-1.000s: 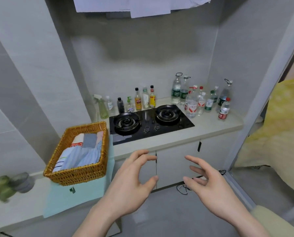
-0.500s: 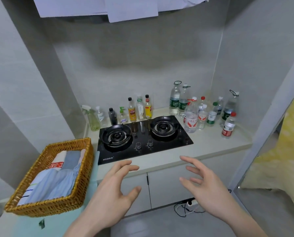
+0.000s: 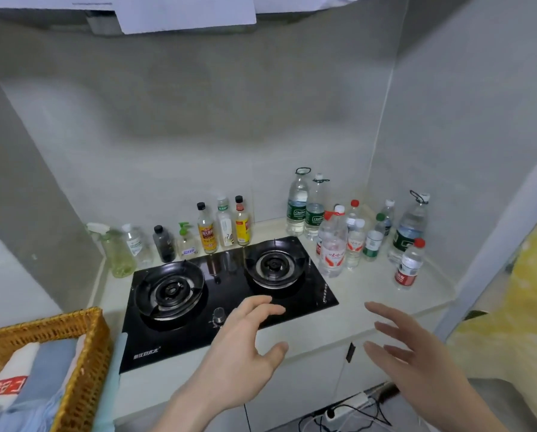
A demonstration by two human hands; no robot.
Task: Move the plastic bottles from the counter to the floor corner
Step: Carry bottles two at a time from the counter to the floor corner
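Head view – looks down, near counter (image 3: 382,294).

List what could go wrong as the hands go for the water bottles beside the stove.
1. The water bottles stand packed together right of the gas stove; grabbing one from the middle could topple its neighbours.
2. The red-capped bottle stands alone near the counter's right edge; a brush from the right hand might knock it off.
3. The left hand, open above the stove knobs, could bump one while reaching.
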